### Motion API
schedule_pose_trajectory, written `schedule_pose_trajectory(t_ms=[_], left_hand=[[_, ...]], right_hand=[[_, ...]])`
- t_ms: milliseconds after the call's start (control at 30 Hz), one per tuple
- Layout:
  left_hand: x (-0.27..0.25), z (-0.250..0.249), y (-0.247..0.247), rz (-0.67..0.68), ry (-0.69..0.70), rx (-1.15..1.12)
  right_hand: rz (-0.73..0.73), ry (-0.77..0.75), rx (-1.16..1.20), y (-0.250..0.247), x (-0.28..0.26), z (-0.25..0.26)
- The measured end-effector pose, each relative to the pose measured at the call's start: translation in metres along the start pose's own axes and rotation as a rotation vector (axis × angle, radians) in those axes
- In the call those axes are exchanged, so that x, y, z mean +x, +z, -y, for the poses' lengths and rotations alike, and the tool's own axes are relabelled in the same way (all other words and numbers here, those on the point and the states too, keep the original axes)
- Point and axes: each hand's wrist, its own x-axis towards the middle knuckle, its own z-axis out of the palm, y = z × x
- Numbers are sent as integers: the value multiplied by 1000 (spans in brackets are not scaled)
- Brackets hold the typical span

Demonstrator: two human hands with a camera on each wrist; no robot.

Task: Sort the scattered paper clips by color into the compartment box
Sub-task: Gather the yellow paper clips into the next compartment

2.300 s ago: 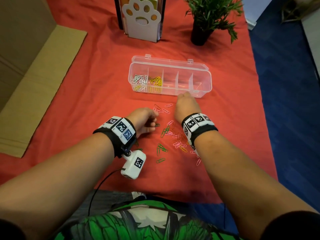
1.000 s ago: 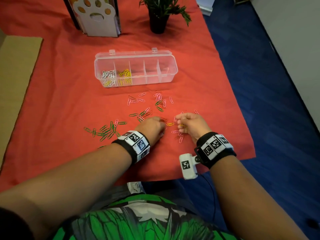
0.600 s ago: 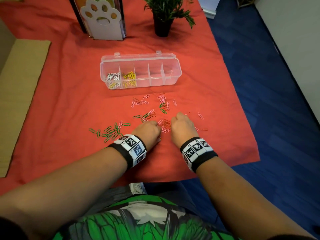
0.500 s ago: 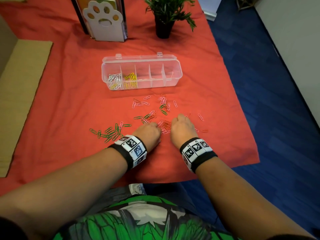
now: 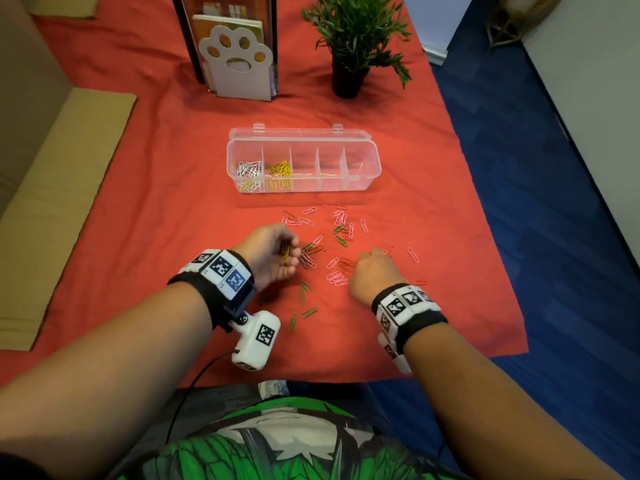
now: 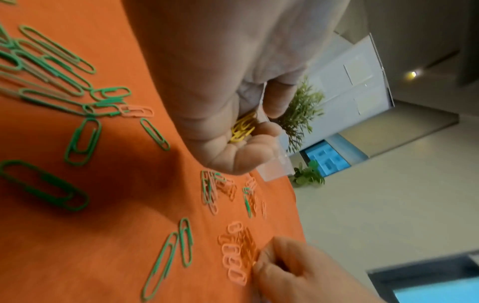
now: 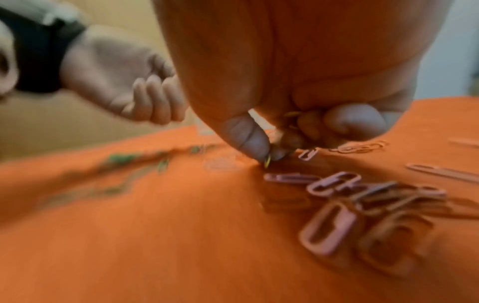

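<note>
The clear compartment box (image 5: pixel 349 184) stands open past the hands, with white clips (image 5: pixel 248 169) in its leftmost cell and yellow clips (image 5: pixel 278 169) in the second. Pink clips (image 5: pixel 335 277), green clips (image 5: pixel 304 292) and a few red ones lie scattered on the red cloth. My left hand (image 5: pixel 289 252) is raised and turned palm inward, its fingers curled round a bunch of yellow clips (image 6: pixel 242 129). My right hand (image 7: pixel 269 158) is down on the cloth and pinches a yellow clip (image 7: pixel 267 163) between thumb and forefinger. More yellow shows inside its curled fingers.
A paw-shaped white holder (image 5: pixel 237 69) and a potted plant (image 5: pixel 351 46) stand behind the box. Cardboard (image 5: pixel 52 188) lies along the left edge of the cloth. The cloth ends at blue floor (image 5: pixel 554 220) on the right.
My left hand has lifted off the cloth, rolled over and drawn away to the left, showing yellow clips in its palm. The right hand stays low among the pink clips.
</note>
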Motion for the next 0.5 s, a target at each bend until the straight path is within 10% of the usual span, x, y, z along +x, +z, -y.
schedule_pose_trajectory(t_ms=[267,500], left_hand=[[5,-75,-6,-100,231,-42],[18,-129,-19,-284,294,9]], right_hand=[[-36,151,1321,-49,17,8],[-26,82,1488,-84,32,26]])
